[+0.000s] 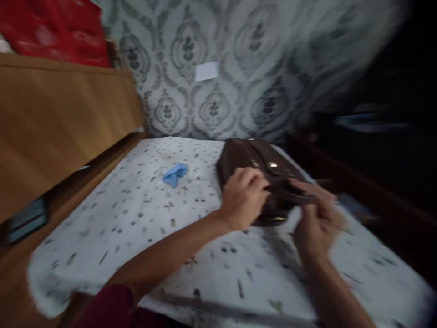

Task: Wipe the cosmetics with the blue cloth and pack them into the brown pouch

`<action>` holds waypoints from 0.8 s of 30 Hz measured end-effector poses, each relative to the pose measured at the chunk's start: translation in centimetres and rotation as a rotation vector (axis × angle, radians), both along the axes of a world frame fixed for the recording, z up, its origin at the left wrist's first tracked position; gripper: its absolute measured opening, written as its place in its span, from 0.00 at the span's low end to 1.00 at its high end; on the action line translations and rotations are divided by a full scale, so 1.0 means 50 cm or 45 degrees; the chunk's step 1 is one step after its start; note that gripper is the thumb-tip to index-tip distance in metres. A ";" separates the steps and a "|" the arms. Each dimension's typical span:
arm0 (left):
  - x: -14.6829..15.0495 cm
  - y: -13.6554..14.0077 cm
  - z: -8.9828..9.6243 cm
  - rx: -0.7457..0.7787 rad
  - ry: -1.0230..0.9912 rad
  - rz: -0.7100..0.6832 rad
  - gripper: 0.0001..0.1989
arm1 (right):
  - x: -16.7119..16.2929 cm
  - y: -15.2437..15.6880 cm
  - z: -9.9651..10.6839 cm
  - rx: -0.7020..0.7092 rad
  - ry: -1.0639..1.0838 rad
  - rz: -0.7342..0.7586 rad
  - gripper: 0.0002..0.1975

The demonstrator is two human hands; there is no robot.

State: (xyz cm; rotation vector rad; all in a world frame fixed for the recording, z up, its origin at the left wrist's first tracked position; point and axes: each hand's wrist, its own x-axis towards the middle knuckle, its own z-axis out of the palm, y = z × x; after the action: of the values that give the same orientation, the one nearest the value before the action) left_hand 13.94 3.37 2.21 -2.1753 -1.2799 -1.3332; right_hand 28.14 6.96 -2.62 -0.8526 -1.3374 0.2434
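A dark brown leather bag (251,157) with metal fittings lies on a table covered by a white speckled cloth (143,214). My left hand (244,198) rests with curled fingers on the bag's near edge. My right hand (316,216) pinches a dark strap or flap of the bag at its near right side. The picture is blurred by motion, so finer details of the grip are unclear.
A small blue cloth (175,173) lies on the table left of the bag. A wooden cabinet (58,123) stands at the left, with red fabric (54,29) on top. Patterned wallpaper (221,91) is behind. Dark furniture (358,182) borders the right.
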 end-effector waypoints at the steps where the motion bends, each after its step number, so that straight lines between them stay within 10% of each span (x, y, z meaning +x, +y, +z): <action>1: 0.002 0.003 -0.008 0.049 -0.053 -0.033 0.04 | 0.024 -0.011 0.005 0.052 -0.025 -0.049 0.16; 24: -0.006 -0.010 -0.024 0.115 -0.115 -0.175 0.08 | 0.043 -0.047 0.036 0.069 -0.122 0.083 0.10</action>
State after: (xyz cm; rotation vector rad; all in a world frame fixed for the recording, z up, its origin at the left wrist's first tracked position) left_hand 13.66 2.90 1.02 -2.1978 -1.0949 -1.5273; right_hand 30.30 4.61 -0.81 -0.7841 -1.4563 0.2186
